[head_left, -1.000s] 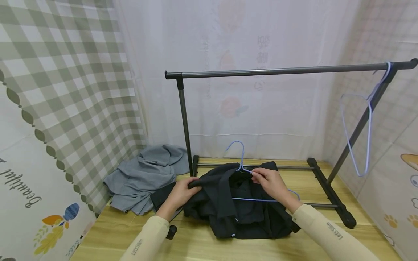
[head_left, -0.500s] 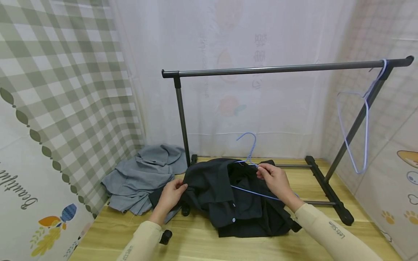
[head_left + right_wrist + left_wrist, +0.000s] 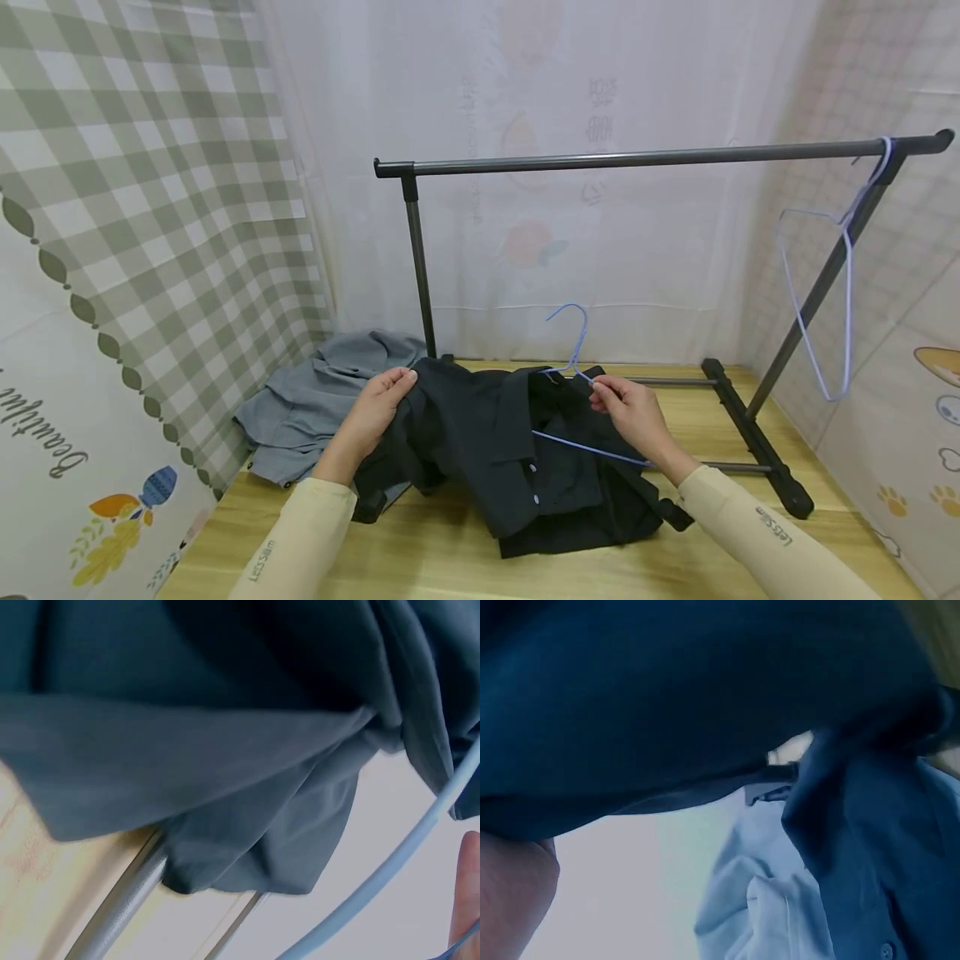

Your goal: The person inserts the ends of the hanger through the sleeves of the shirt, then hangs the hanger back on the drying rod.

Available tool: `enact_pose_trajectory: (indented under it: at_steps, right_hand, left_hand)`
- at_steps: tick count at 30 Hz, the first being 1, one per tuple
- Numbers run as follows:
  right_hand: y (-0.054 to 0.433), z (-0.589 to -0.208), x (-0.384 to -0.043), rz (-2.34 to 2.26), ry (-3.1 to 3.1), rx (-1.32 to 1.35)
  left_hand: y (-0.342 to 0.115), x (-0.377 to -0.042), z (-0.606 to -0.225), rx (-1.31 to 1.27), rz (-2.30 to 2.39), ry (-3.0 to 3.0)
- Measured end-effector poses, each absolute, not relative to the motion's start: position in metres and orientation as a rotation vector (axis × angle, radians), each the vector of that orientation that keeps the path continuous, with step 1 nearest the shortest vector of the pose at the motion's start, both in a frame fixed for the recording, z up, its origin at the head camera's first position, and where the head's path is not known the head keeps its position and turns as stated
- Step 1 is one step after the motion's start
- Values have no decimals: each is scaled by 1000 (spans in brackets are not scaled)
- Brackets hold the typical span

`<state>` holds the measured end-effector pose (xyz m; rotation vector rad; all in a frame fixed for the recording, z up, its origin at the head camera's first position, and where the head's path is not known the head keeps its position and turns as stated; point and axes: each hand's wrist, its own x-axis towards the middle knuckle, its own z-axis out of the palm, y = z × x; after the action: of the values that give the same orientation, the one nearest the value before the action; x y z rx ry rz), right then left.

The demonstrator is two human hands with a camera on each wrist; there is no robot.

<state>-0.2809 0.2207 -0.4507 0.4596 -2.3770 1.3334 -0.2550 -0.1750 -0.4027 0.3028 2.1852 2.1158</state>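
A black button-up shirt (image 3: 468, 442) lies bunched over the wooden surface, its collar and front buttons showing. My left hand (image 3: 372, 414) pinches its left shoulder and lifts that side. Dark cloth fills much of the left wrist view, with part of my hand (image 3: 514, 892) at the lower left. A thin blue hanger (image 3: 581, 448) is partly inside the shirt; its hook stands out above the collar, and its left arm is hidden by cloth. My right hand (image 3: 633, 417) pinches the hanger's right arm. The right wrist view shows the hanger (image 3: 390, 862) beside the shirt (image 3: 150, 765).
A dark metal clothes rack (image 3: 637, 158) stands behind, its base on the wooden surface (image 3: 450, 558). Another hanger (image 3: 847, 308) hangs at the rail's right end. A grey-blue garment (image 3: 315, 408) lies heaped at the left. Checked cloth (image 3: 187, 167) drapes the left side.
My left hand has moved left and then up, raising the shirt's left shoulder. The hanger's hook has shifted right and slightly up, with my right hand still on its arm.
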Motion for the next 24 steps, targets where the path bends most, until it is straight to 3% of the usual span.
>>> enact_pose_trajectory:
  at_steps: [3, 8, 10, 20, 24]
  right_hand:
    - [219, -450, -281, 1349, -2371, 460]
    - [215, -451, -279, 1277, -2377, 543]
    - [213, -452, -278, 1247, -2376, 577]
    - [203, -451, -275, 1285, -2385, 630]
    - [200, -451, -275, 1277, -2386, 625]
  left_hand:
    - [-188, -259, -401, 253, 1988, 2289]
    - [-196, -261, -417, 26, 1146, 2984]
    - [-190, -261, -423, 19, 1028, 3101]
    - [-133, -271, -434, 715, 763, 3306]
    - [-111, -275, -434, 854, 763, 3183]
